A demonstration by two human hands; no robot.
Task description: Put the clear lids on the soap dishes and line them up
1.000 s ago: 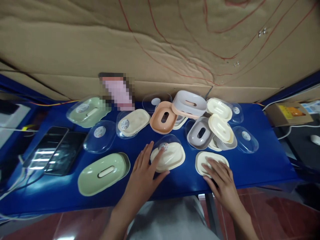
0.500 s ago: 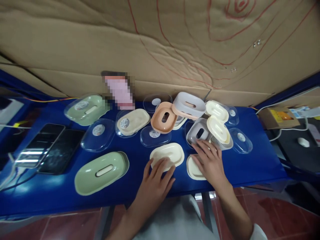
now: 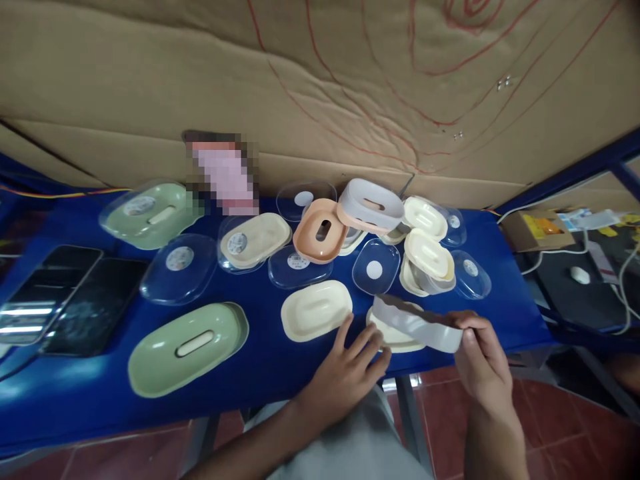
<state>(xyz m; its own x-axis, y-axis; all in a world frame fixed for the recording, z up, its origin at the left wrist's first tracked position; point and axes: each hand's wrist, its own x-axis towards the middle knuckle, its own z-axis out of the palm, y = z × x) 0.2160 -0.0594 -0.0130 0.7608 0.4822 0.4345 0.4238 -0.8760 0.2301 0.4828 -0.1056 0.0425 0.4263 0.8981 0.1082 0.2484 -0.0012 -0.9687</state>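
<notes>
My right hand (image 3: pixel 480 353) pinches the right end of a grey oval shell (image 3: pixel 417 323), tilted on its side above a cream dish (image 3: pixel 395 333) near the table's front edge. My left hand (image 3: pixel 353 363) has its fingers spread and holds nothing; its fingertips are between that dish and another cream dish (image 3: pixel 317 310) to the left. Just behind the grey shell lies a clear lid (image 3: pixel 375 267) with a round white label. Stacked cream and grey pieces (image 3: pixel 430 257) stand behind and to the right of it.
A green dish (image 3: pixel 170 350) lies at the front left, beside two phones (image 3: pixel 90 307). Further back are an orange shell (image 3: pixel 320 230), a light grey shell (image 3: pixel 373 203), a green dish under a clear lid (image 3: pixel 160 210) and more clear lids. Cardboard (image 3: pixel 300 87) stands behind the blue table (image 3: pixel 270 373).
My right hand has taken hold of the grey shell and moved it forward and right, uncovering the clear lid. My left hand has shifted right, away from the left cream dish.
</notes>
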